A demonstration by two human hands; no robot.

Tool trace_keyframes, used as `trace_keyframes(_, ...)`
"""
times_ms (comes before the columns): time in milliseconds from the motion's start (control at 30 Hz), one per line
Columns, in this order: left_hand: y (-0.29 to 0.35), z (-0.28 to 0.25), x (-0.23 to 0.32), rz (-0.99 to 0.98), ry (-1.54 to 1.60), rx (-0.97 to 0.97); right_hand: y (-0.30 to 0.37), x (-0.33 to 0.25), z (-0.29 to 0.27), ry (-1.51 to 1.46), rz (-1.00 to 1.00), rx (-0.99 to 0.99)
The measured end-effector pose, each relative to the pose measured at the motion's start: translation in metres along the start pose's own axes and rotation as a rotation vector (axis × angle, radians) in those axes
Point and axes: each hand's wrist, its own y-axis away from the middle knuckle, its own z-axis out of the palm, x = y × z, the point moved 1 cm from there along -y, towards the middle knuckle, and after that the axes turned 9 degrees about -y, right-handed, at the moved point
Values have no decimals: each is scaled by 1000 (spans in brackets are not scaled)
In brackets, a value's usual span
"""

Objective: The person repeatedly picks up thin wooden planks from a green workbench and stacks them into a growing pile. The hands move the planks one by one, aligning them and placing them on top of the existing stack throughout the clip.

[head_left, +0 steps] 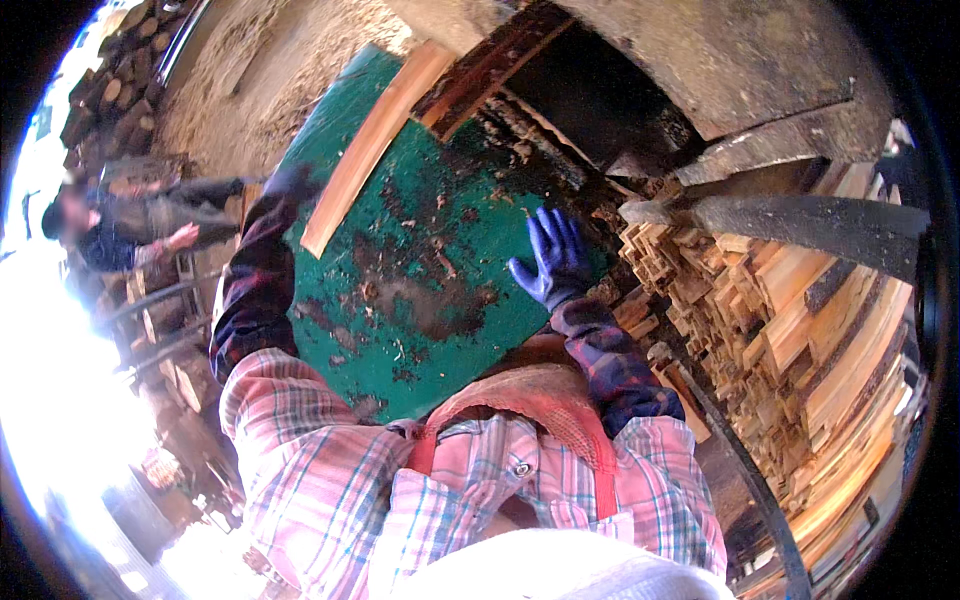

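A green tabletop (pixel 400 355), scuffed and strewn with dark sawdust and bark bits, spreads before me. Across its far left part lies a pale reddish wood strip (pixel 372 150), running diagonally. Next to its far end is a dark, bark-edged board (pixel 490 68). My right hand (pixel 555 258), in a blue-purple glove, is over the table's right side with fingers spread and nothing in them. Near the table's left edge, my left hand (pixel 292 185) is dark and smeared, so its fingers cannot be made out. It is left of the wood strip and seems apart from it.
A big stack of cut wood pieces (pixel 790 310) fills the right side, with a grey beam (pixel 810 228) across it. Beyond the table are a dark opening (pixel 600 95) and heaped sawdust (pixel 270 70). Another person (pixel 130 225) is at the left, near piled logs (pixel 120 95).
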Motion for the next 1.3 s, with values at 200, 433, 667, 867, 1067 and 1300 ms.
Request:
trace_keyframes(200,-65,-14,158,454,585,206,1,-6,-3,88,-45,11)
trace_keyframes(433,-45,14,179,282,380,213,2,-6,-2,85,-43,-10)
trace_keyframes(667,19,37,194,-2,258,-49,26,-17,12,27,39,119)
trace_keyframes(867,186,149,149,259,1016,-159,76,-71,86,-1261,525,213)
trace_keyframes(1067,355,262,185,341,1543,-265,150,-145,110,-1233,994,197)
trace_keyframes(1300,368,226,218,824,1229,-290,204,-179,-18,-1251,699,730)
